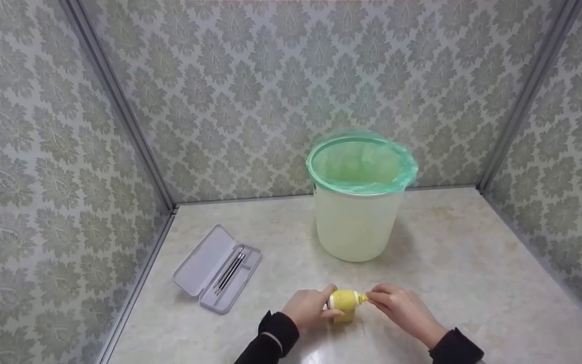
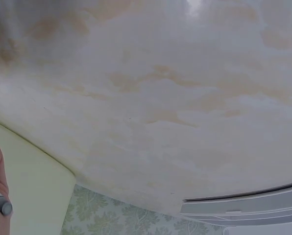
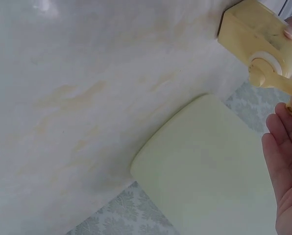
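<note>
Crosswise, yellow sharpener (image 1: 344, 304), crank (image 3: 279, 82) toward right hand (image 1: 403, 308).

Crank gadget (image 1: 344, 300) is yellow all over, and the bin (image 1: 356, 227) is a pale yellow-green with a minty see-through liner (image 1: 405, 173). Tabletop (image 1: 473, 253)'s cream with tan marbling, walls (image 1: 265, 91) are light grey with a repeating olive leaf print. Sleeves (image 1: 281, 331) are black, case (image 1: 205, 260) is pale lilac-grey. Sticks (image 1: 230, 273) inside look dark and silvery, but they're tiny here.

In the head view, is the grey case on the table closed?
No: the grey case lies open, its lid folded back and slim sticks showing inside.
</note>
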Demonstrator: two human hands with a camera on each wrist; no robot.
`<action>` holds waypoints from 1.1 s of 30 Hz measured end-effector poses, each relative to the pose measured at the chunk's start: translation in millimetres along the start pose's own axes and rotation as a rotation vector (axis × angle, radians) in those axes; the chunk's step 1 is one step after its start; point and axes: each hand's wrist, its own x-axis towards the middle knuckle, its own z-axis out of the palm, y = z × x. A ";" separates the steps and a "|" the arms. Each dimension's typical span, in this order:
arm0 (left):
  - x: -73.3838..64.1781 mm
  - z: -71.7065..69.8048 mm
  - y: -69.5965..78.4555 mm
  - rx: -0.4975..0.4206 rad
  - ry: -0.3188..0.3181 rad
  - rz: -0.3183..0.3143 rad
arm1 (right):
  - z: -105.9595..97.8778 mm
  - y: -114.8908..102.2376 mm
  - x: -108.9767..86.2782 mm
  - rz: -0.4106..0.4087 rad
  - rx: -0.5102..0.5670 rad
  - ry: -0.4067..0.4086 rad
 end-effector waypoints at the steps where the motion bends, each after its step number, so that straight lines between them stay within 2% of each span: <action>1: 0.9 0.3 0.3 0.001 -0.001 0.000 | -0.2 1.6 1.2 0.003 0.001 -0.001; 9: 3.6 1.3 1.5 0.003 0.004 0.016 | 2.2 12.8 18.5 0.004 -0.010 0.000; 15: 2.5 1.0 0.8 0.069 0.027 0.037 | 6.1 16.4 26.4 0.049 -0.076 -0.042; 22: 1.7 1.0 -2.2 0.084 0.044 0.043 | 13.4 21.3 36.2 0.069 -0.096 -0.096; 27: 1.2 5.0 -1.1 0.075 0.048 0.050 | 29.0 29.1 33.7 0.063 -0.108 -0.117; 33: -0.6 6.4 -3.9 0.089 0.080 0.059 | 51.3 30.8 22.9 0.076 -0.004 -0.235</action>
